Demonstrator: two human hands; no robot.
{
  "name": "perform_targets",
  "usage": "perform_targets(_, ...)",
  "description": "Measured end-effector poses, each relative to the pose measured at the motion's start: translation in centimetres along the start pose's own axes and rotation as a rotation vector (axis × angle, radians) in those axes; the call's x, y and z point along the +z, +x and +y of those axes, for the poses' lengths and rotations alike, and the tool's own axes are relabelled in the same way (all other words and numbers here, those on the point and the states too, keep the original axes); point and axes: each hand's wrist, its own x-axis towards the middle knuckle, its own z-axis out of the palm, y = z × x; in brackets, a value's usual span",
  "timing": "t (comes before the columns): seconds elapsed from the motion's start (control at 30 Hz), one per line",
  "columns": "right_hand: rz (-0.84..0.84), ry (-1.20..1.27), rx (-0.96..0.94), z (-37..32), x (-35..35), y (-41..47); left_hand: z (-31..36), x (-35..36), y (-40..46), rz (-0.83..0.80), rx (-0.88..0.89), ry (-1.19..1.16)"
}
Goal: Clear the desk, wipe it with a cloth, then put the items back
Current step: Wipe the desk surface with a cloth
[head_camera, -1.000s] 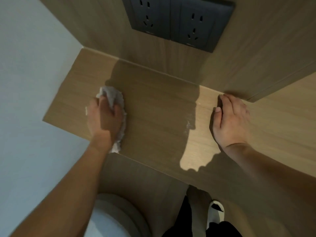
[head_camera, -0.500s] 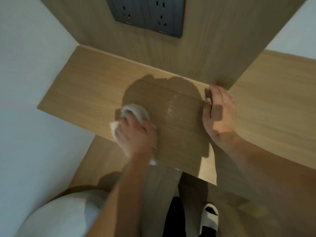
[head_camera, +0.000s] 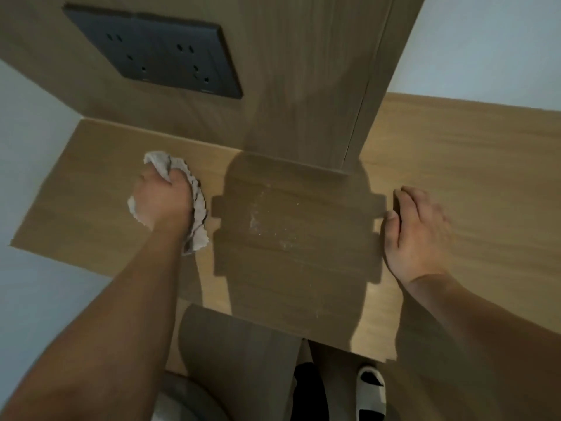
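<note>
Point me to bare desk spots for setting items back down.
Bare desk lies between the left hand gripping the cloth and the flat right hand, though dusty. More lies right of that hand, and left of the cloth.

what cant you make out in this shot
Head view only:
- cloth: mostly hidden under the left hand.
- Desk: right end cut off by the frame edge.
- Right hand: motion-blurred.
- White round object below: cut off, unidentifiable.
</note>
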Motion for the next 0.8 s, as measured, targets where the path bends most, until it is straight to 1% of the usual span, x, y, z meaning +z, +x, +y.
perform_targets(0.03,-0.001,0.0,0.002,0.2,0.1,0.1,1.5,1.3,0.1,0.027,0.026,0.052)
perform_targets(0.07,-0.001,-0.001,-0.002,0.3,0.1,0.1,3.4,2.2,-0.6,0.04,0.088,0.077)
perform_targets(0.1,0.002,0.001,-0.007,0.3,0.1,0.1,5.3,3.0,-2.0,0.017,0.142,0.083)
perform_targets(0.2,0.009,0.001,-0.002,0.3,0.3,0.1,8.6,4.5,-8.9,-0.094,0.275,-0.042)
perform_targets(0.23,0.012,0.002,-0.004,0.3,0.3,0.2,9.2,4.5,-12.1,-0.112,0.36,-0.067)
perform_targets(0.3,0.011,0.01,-0.014,0.3,0.3,0.3,10.4,4.2,-18.0,-0.17,0.621,-0.065)
perform_targets(0.33,0.008,0.009,-0.015,0.3,0.3,0.2,10.8,4.3,-20.1,-0.219,0.751,-0.085)
perform_targets(0.37,0.002,0.007,-0.013,0.3,0.3,0.2,11.3,4.2,-21.1,-0.285,0.831,-0.127)
perform_targets(0.4,-0.004,0.007,-0.012,0.3,0.2,0.2,11.6,3.9,-20.9,-0.324,0.85,-0.175)
perform_targets(0.43,-0.009,0.01,-0.014,0.3,0.1,0.2,11.5,3.4,-19.9,-0.34,0.81,-0.222)
perform_targets(0.5,-0.015,0.022,-0.019,0.2,0.0,0.3,10.2,1.6,-16.5,-0.343,0.663,-0.307)
perform_targets(0.57,-0.022,0.024,-0.011,0.1,-0.1,0.4,7.0,-0.1,-11.9,-0.227,0.513,-0.381)
perform_targets(0.6,-0.019,0.022,-0.004,0.0,-0.1,0.5,4.7,-0.8,-9.7,-0.165,0.449,-0.362)
perform_targets(0.63,-0.009,0.025,0.003,0.0,-0.1,0.5,2.5,-1.4,-8.1,-0.136,0.414,-0.291)
perform_targets(0.73,0.022,0.045,0.001,0.1,0.0,0.5,-2.2,-1.4,-7.4,-0.103,0.458,-0.114)
perform_targets(0.8,0.024,0.044,-0.005,0.1,0.2,0.4,-2.7,-0.6,-8.1,-0.052,0.495,-0.026)
